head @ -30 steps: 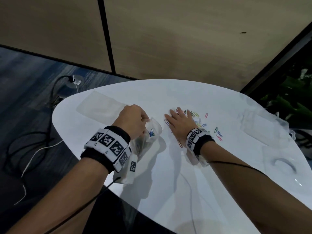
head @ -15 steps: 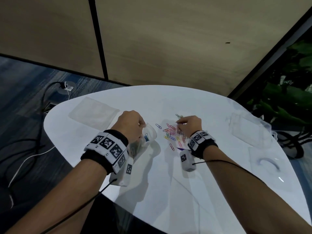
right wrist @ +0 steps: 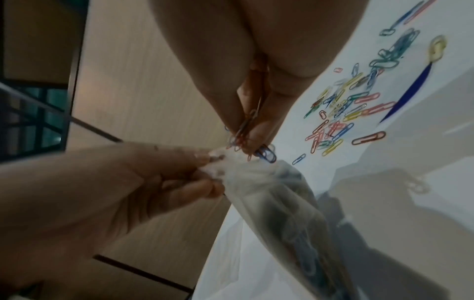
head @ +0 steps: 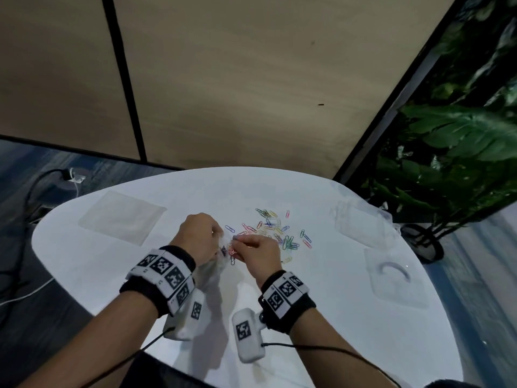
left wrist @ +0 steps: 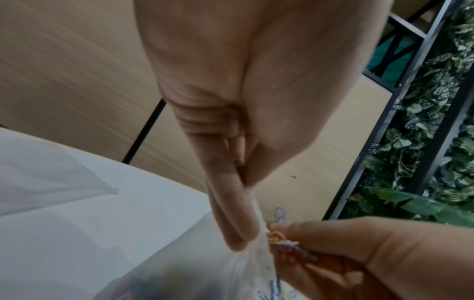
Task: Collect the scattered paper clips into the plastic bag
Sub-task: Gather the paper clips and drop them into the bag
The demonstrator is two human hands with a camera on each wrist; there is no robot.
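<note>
A clear plastic bag with paper clips inside hangs over the white table. My left hand pinches the bag's rim and holds it up. My right hand pinches a bunch of coloured clips right at the bag's mouth, seen in the left wrist view as clips pressed against the rim. A scatter of coloured paper clips lies on the table just beyond and to the right of my right hand.
A flat clear bag lies at the table's back left. Two more clear bags lie at the right. Leafy plants stand past the table's right edge; cables run over the floor at left.
My right hand gathered clips from the pile, closed on them and carried them left to the bag's mouth. The left hand kept hold of the bag.
</note>
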